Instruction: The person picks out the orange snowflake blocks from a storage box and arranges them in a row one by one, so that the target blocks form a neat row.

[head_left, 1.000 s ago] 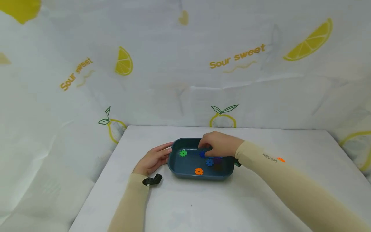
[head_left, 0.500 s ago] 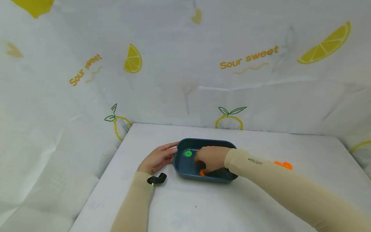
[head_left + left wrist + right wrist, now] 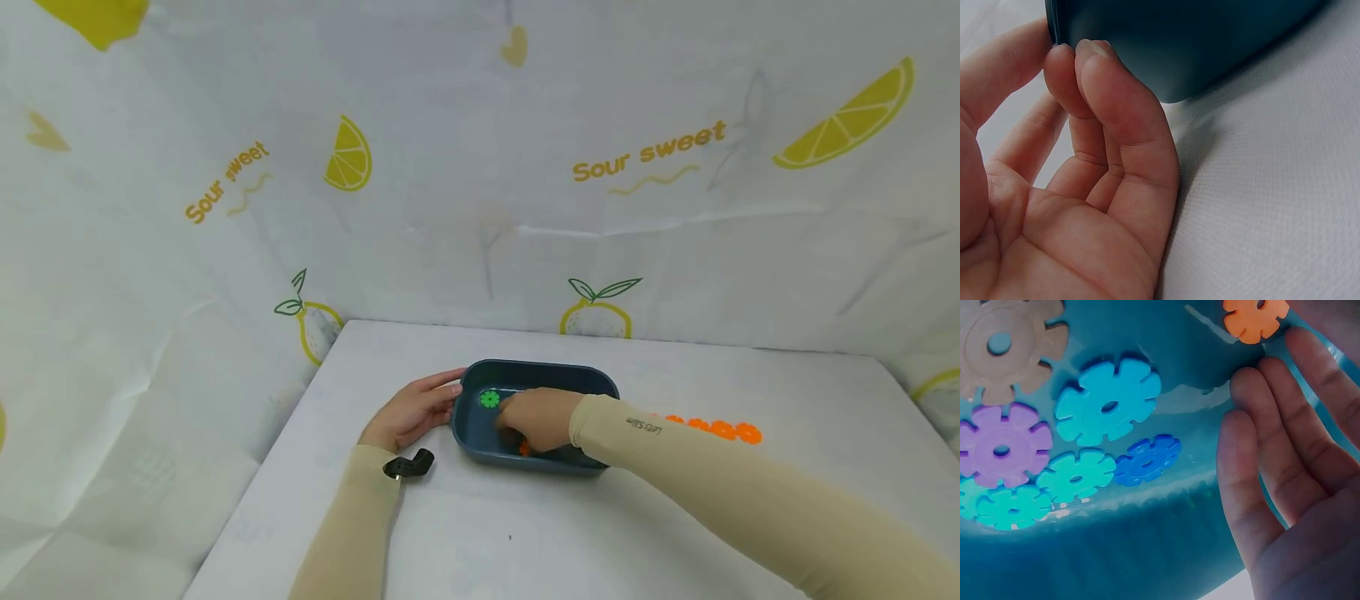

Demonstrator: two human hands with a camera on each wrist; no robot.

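A dark teal tray (image 3: 477,429) holds several notched plastic discs. My left hand (image 3: 411,412) rests against its left end, thumb at the rim; in the left wrist view the fingertips of the left hand (image 3: 1085,231) touch the outer wall. Inside the tray my right hand (image 3: 542,417) reaches down with loosely bent fingers. Its thumb and index finger are right beside an orange disc (image 3: 1255,322) in the right wrist view. A green disc (image 3: 489,399) lies near the left end. Purple (image 3: 1025,437), light blue (image 3: 1132,394), dark blue (image 3: 1161,450) and brownish (image 3: 1030,344) discs show below the right palm.
A row of several orange discs (image 3: 748,433) lies on the white table (image 3: 600,533) to the right, partly behind the right sleeve (image 3: 697,458). A black wrist camera (image 3: 408,464) sits on the left wrist. A lemon-print sheet (image 3: 450,250) stands behind the table.
My right hand has come down into the tray, toward its near-left part, and now covers most of the orange disc there. More orange discs show past the sleeve. The left hand keeps its hold.
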